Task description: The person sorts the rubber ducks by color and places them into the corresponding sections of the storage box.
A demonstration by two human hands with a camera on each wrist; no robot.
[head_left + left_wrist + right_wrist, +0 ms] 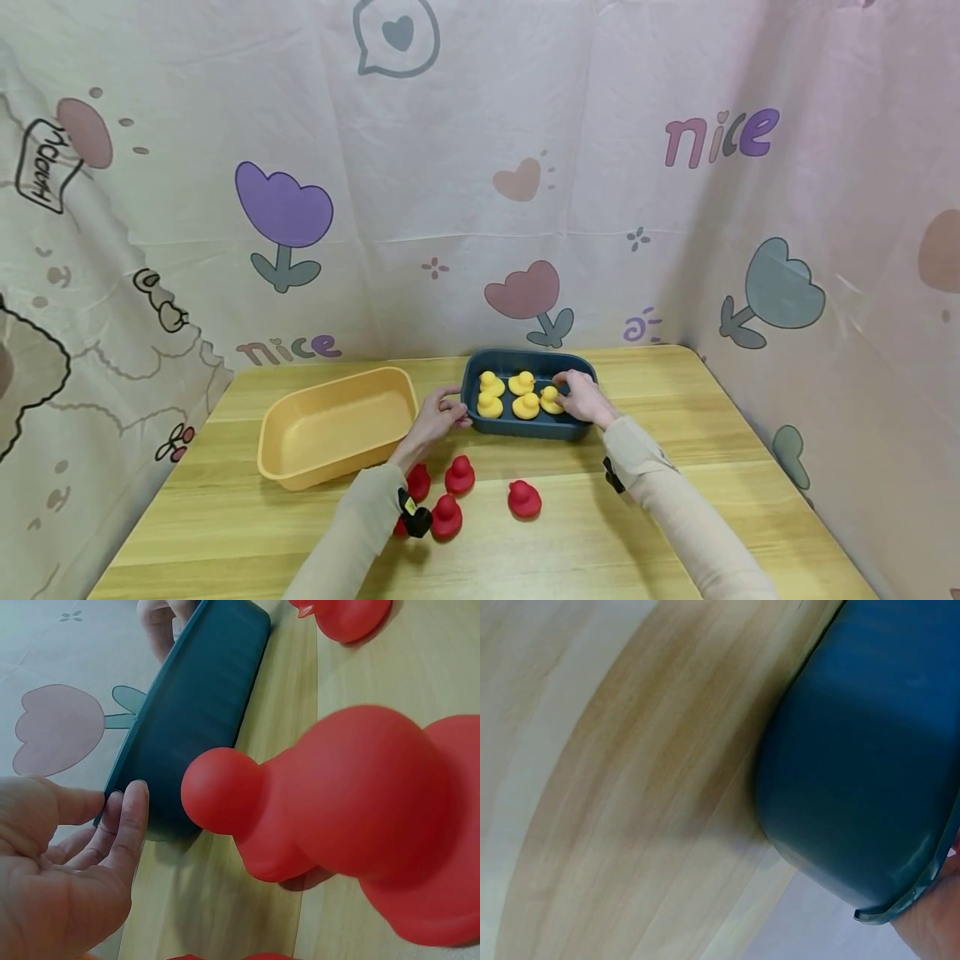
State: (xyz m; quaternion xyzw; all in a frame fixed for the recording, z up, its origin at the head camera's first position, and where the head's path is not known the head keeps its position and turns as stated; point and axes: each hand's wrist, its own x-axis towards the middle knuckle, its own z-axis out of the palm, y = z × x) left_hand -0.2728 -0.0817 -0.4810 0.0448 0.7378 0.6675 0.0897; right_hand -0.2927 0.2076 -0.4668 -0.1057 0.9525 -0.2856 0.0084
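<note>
- Red ducks [524, 500] sit on the tabletop [585, 554] — maybe not packed yet.
- Left hand [438, 415] pinches the blue tub [517, 426].
- Right hand [588, 402], fingers bent, holds one yellow duck [551, 405] inside, by four others [526, 407] — yellows look nearly done.

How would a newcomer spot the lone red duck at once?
On the wooden table, find the dark blue bin. In the head view, the lone red duck sits below it. The other red ducks cluster to its left; this one stands alone.
</note>
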